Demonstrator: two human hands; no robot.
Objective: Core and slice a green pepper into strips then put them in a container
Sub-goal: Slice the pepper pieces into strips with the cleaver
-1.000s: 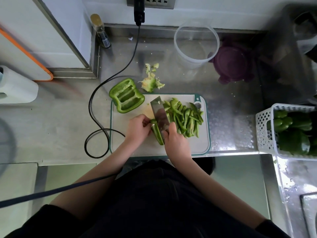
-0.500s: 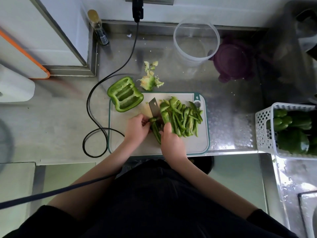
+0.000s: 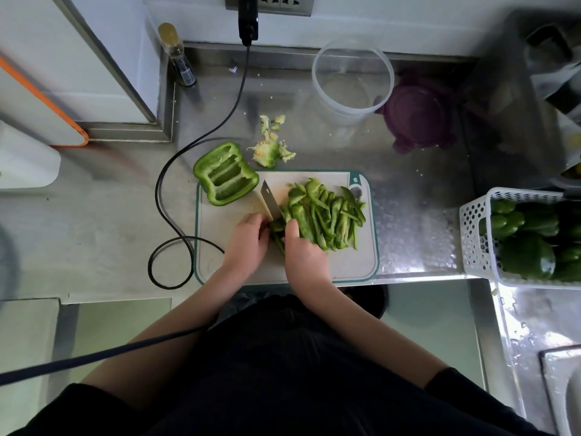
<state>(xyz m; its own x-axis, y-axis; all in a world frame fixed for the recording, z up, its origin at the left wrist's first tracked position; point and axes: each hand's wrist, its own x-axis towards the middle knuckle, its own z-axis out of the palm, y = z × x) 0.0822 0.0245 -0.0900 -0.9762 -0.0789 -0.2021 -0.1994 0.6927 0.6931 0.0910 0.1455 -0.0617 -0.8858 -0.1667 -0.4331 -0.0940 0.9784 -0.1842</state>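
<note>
Overhead view of a steel counter (image 3: 418,190) during slicing. A pale cutting board (image 3: 345,265) with a teal rim lies at the counter's near edge. The right hand (image 3: 306,254) grips the handle of a knife (image 3: 271,201), its fingers curled round it; the handle itself is hidden under the hand, and the blade slants away toward the far left, edge down on the board. The left hand (image 3: 248,243) rests just left of the blade, its curled fingers pinning a narrow remnant of pepper (image 3: 276,226) against the board; the remnant shows only as a dark green sliver between the two hands. To the right of the blade, a heap of cut pepper strips (image 3: 327,215) covers the middle and far right of the board. An uncut pepper half (image 3: 226,178), hollow side up, sits at the board's far left corner, overhanging onto the counter. The removed core and pith (image 3: 270,146) lie on the counter just beyond the board. A clear round container (image 3: 352,80) stands upright near the back wall, well apart from the strips, with a purple lid (image 3: 418,114) just beside it on the right. A white perforated basket (image 3: 478,240) of whole green peppers (image 3: 528,259) sits at the right. A black cable (image 3: 176,171) runs from a wall plug and loops left of the board; a small bottle (image 3: 177,55) stands in the back corner
</note>
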